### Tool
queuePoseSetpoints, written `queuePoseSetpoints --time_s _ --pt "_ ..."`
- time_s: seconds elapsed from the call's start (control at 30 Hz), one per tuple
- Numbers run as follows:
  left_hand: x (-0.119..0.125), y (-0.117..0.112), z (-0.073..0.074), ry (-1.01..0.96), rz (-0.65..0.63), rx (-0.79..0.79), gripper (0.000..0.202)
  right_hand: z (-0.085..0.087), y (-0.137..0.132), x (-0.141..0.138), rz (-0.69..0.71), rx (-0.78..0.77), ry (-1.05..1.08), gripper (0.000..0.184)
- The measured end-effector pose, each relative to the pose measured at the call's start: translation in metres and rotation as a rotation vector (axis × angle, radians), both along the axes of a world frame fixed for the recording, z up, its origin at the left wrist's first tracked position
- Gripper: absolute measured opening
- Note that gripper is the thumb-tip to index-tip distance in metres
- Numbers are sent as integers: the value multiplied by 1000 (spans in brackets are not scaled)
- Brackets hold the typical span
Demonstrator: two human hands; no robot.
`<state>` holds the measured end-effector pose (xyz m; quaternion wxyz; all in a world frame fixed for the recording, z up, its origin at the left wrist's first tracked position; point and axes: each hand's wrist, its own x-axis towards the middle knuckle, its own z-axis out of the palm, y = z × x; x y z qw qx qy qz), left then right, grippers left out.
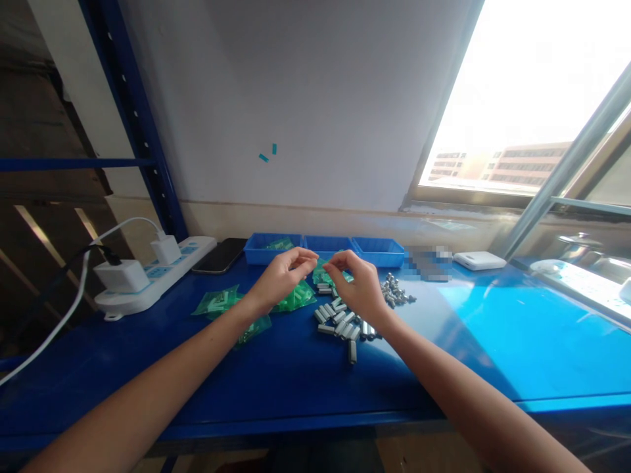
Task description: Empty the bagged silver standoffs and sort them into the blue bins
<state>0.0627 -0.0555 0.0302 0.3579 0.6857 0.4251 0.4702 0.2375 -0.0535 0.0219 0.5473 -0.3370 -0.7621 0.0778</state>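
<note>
Your left hand (283,276) and right hand (359,286) pinch one green bag (323,269) at frame centre, fingertips closed on its top. Filled bags (217,302) lie centre-left. Metal spacers (340,318) sit loose below, unbagged. Roughly midway, I'd judge.

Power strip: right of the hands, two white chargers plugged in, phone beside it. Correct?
No. The head view shows the power strip left of the left hand, not right; two white chargers plugged in, phone beside it.
</note>
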Motion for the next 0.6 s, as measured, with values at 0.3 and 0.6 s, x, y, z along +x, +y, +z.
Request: queuePoseSetpoints --time_s 0.3,0.6 --pt "9 -7 5 -449 -218 -589 34 3 -6 0 13 42 -93 4" --pt "-12 0 9 -420 -336 -740 16 7 -17 0 175 65 -349 24"
